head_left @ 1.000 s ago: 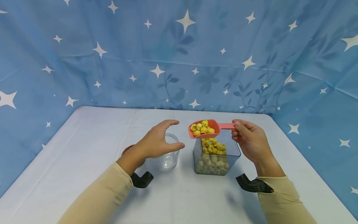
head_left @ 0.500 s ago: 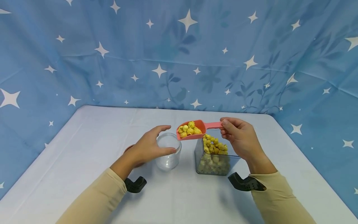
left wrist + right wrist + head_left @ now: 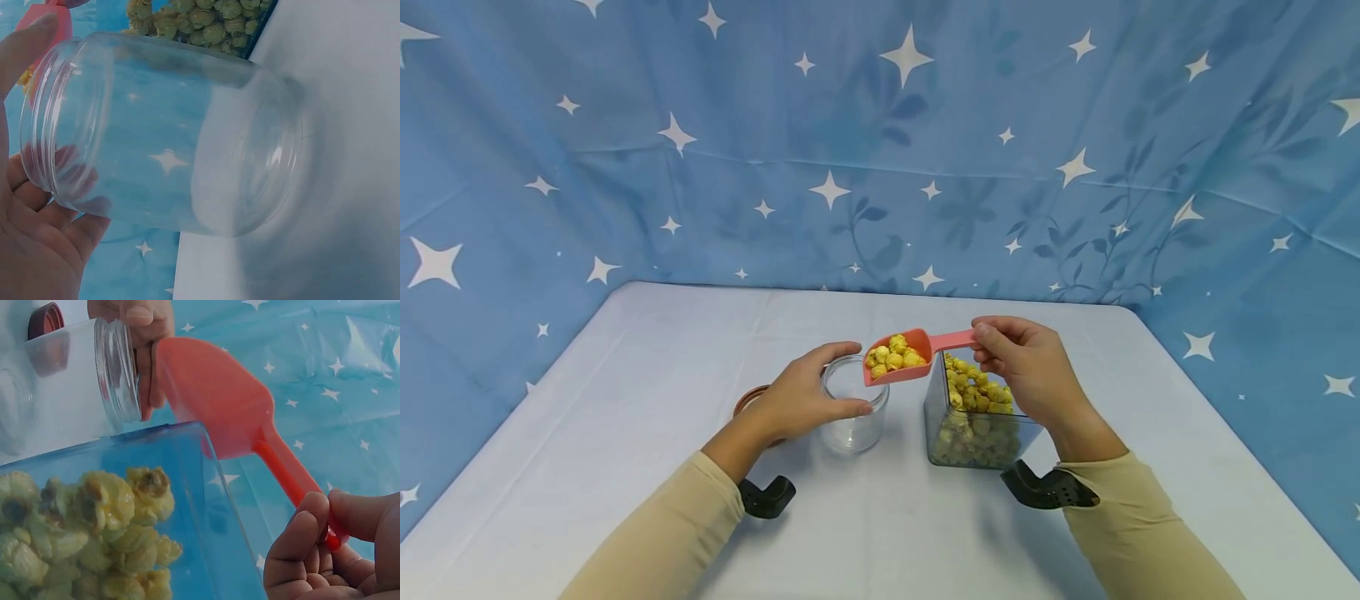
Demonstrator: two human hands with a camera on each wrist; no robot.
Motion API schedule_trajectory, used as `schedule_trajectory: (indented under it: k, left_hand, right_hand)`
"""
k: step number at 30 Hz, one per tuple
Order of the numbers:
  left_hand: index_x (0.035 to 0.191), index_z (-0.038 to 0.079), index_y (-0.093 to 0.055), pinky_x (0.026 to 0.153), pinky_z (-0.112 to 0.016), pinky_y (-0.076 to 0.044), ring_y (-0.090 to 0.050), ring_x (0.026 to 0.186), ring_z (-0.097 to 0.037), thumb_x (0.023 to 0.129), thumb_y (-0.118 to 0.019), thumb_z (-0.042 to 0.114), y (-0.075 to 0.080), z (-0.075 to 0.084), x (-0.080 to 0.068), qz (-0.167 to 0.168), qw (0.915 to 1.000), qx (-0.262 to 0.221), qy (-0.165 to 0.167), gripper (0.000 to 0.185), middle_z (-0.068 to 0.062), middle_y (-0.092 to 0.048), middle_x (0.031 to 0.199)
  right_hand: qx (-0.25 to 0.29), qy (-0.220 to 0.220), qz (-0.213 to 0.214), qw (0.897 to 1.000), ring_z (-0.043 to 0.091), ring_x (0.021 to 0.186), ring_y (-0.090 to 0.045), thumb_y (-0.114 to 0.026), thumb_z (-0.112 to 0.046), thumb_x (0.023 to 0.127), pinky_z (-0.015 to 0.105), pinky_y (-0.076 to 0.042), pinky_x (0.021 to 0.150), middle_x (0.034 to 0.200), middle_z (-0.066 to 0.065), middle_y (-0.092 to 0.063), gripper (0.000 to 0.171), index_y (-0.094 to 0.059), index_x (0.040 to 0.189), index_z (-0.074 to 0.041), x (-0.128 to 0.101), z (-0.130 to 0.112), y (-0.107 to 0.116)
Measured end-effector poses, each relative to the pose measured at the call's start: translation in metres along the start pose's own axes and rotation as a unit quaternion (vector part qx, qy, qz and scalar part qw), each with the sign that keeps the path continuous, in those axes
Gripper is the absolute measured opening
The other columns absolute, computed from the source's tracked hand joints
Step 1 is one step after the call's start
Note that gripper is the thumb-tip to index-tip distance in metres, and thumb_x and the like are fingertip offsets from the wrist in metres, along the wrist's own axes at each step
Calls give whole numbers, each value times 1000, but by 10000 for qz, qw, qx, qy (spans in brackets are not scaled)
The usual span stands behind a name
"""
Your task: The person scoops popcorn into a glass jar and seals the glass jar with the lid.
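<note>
My left hand (image 3: pixel 805 392) is curved round the neck of a clear glass-like jar (image 3: pixel 156 137), thumb at the near side of the rim and fingers behind it. The jar stands upright on the table with nothing visible inside. My right hand (image 3: pixel 1026 362) pinches the end of the handle of a coral-red scoop (image 3: pixel 212 394). Several yellow popcorn pieces (image 3: pixel 895 354) lie in the scoop, whose front edge overlaps the jar's mouth in the head view. Below the handle stands a clear bluish box (image 3: pixel 934 421) with more popcorn (image 3: pixel 94 506) in it.
A reddish-brown lid (image 3: pixel 45 322) lies on the white-covered table (image 3: pixel 647 375) left of the jar, partly hidden by my left wrist in the head view. A blue star-patterned curtain (image 3: pixel 737 150) hangs behind the table.
The loaded scoop has moved left with my right hand, from above the box to the jar's mouth. My left hand has shifted slightly left and lower, round the jar's neck.
</note>
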State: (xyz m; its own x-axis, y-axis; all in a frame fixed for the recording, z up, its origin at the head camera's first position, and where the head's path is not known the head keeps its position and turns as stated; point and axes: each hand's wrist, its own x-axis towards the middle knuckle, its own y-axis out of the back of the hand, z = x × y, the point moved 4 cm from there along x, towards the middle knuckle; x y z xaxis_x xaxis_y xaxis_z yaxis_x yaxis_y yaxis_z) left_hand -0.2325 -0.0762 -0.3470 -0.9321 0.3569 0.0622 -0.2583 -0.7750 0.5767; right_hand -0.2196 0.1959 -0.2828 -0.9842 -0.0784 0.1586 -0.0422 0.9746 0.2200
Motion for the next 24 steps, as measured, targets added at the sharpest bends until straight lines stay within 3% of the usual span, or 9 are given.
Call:
schedule_trajectory:
  k: [10,24]
  left_hand:
    - [147,23,-50,106,-56,-41,-40,139,-23,77,-85,46,0,-1,2,29,9999,120,4,81,3,-49,148]
    - [144,23,-53,106,-51,-41,-43,135,-21,76,-87,42,1,1,1,10,10000,44,-17,79,5,-51,145]
  right_hand:
    - [-634,36,-49,9980,17,81,-61,-59,-22,103,23,-56,76,97,14,-64,38,-61,126,9,6,1,-6]
    - [-912,54,-39,9958,22,83,-63,-60,-21,103,24,-57,76,95,16,-66,35,-64,123,8,6,-4,-10]
